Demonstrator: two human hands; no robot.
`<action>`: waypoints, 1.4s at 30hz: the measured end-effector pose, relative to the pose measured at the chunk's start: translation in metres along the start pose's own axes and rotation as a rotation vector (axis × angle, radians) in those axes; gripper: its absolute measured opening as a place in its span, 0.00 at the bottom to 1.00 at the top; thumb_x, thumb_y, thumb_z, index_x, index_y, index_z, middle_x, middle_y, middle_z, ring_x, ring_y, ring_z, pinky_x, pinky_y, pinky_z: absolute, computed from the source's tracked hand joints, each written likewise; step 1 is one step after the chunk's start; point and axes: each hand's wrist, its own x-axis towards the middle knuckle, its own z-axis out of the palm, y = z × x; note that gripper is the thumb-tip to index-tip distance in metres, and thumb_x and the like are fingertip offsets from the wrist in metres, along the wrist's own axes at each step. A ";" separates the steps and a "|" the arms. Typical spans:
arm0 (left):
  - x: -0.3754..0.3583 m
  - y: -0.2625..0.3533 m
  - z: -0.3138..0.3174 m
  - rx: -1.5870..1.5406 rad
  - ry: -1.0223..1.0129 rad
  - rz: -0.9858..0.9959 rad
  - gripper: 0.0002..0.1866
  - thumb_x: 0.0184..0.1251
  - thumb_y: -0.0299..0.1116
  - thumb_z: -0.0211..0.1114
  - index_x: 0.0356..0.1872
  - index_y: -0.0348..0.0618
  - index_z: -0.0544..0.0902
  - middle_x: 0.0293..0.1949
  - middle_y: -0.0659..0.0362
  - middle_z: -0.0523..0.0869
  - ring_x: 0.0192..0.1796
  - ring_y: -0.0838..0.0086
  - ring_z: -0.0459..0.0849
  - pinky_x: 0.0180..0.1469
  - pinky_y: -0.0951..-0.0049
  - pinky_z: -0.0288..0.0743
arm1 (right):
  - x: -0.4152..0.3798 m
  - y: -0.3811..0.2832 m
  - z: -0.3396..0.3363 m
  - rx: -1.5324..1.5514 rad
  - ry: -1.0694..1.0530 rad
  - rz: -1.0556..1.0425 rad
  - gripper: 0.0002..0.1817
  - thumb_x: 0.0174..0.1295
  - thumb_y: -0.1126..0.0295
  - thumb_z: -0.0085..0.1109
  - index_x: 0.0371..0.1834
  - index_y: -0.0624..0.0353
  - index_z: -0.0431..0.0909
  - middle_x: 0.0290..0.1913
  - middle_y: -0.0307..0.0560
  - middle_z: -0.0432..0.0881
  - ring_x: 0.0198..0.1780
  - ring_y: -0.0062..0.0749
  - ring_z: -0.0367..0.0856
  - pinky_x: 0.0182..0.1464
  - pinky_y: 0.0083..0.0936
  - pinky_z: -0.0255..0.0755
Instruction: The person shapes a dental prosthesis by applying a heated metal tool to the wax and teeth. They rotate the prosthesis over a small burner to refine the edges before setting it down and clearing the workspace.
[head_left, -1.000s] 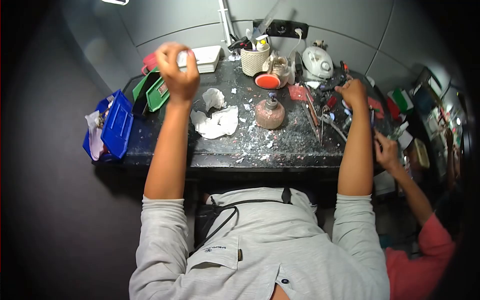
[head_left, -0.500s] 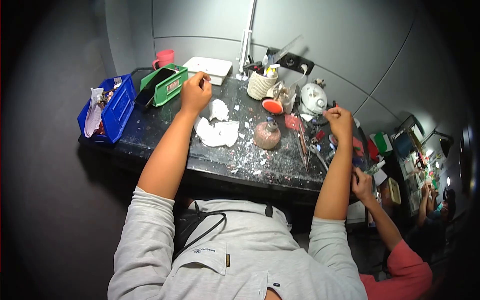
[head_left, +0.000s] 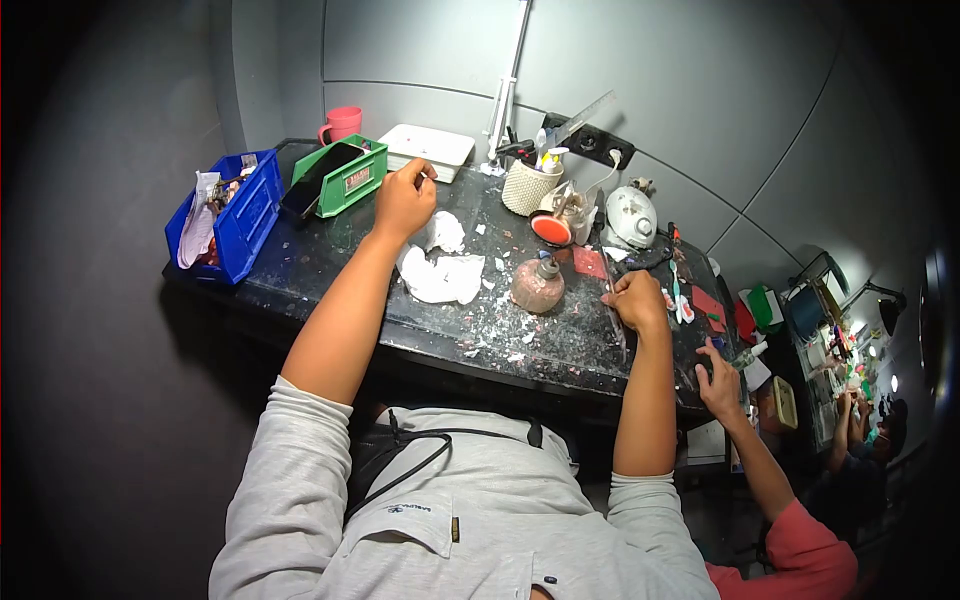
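My left hand (head_left: 406, 203) is closed in a pinch in front of the white tray (head_left: 430, 147), right of the green bin (head_left: 352, 180). Whatever it holds is too small to make out. Crumpled white tissue (head_left: 445, 277) lies just below it. At the right, my right hand (head_left: 638, 300) has its fingers together on the upper end of a thin tool (head_left: 616, 325) on the black table (head_left: 440, 335). Left of that hand stands a pinkish round bottle (head_left: 538, 287), with white crumbs scattered around it. A red piece (head_left: 589, 262) lies above the tool.
A blue bin (head_left: 245, 222), a dark phone (head_left: 318, 180) and a red mug (head_left: 343, 124) are at the left. A woven cup (head_left: 530, 187) and a white round device (head_left: 631, 217) stand at the back. A co-worker's hand (head_left: 719, 385) is beside the table's right end.
My right hand has moved down and left, from near the white device to the thin tool. My left hand stays pinched beside the green bin. The co-worker's fingers have spread.
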 end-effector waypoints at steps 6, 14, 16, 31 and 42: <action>0.001 -0.004 0.003 -0.011 -0.016 -0.024 0.12 0.54 0.28 0.59 0.38 0.43 0.86 0.20 0.50 0.80 0.23 0.58 0.81 0.31 0.61 0.73 | 0.003 0.013 -0.001 -0.030 0.131 0.011 0.08 0.46 0.70 0.74 0.25 0.60 0.85 0.32 0.56 0.88 0.37 0.48 0.88 0.45 0.39 0.79; 0.002 -0.004 0.000 0.026 -0.114 -0.049 0.11 0.54 0.30 0.60 0.37 0.42 0.87 0.20 0.51 0.81 0.24 0.60 0.81 0.32 0.62 0.74 | 0.001 0.009 0.000 0.210 -0.039 -0.193 0.13 0.46 0.70 0.78 0.31 0.66 0.87 0.30 0.51 0.89 0.33 0.35 0.88 0.42 0.31 0.79; 0.001 -0.006 0.000 0.039 -0.161 -0.044 0.11 0.54 0.28 0.59 0.37 0.39 0.86 0.18 0.54 0.79 0.23 0.67 0.78 0.30 0.66 0.72 | -0.002 0.003 -0.001 0.174 -0.015 -0.159 0.13 0.46 0.70 0.78 0.32 0.66 0.87 0.30 0.51 0.89 0.33 0.35 0.88 0.42 0.31 0.79; -0.002 0.024 -0.033 0.088 -1.221 -0.103 0.45 0.40 0.41 0.85 0.65 0.52 0.75 0.58 0.52 0.75 0.60 0.57 0.77 0.60 0.61 0.75 | -0.003 0.002 -0.001 0.141 -0.071 -0.154 0.10 0.42 0.71 0.76 0.25 0.64 0.86 0.25 0.52 0.87 0.29 0.34 0.87 0.37 0.31 0.78; -0.007 -0.002 -0.008 0.183 -0.519 0.024 0.16 0.55 0.32 0.73 0.45 0.40 0.84 0.43 0.48 0.82 0.50 0.54 0.82 0.54 0.61 0.76 | -0.006 -0.003 0.000 0.141 -0.028 -0.149 0.09 0.45 0.71 0.75 0.25 0.64 0.86 0.27 0.52 0.87 0.31 0.35 0.88 0.39 0.32 0.78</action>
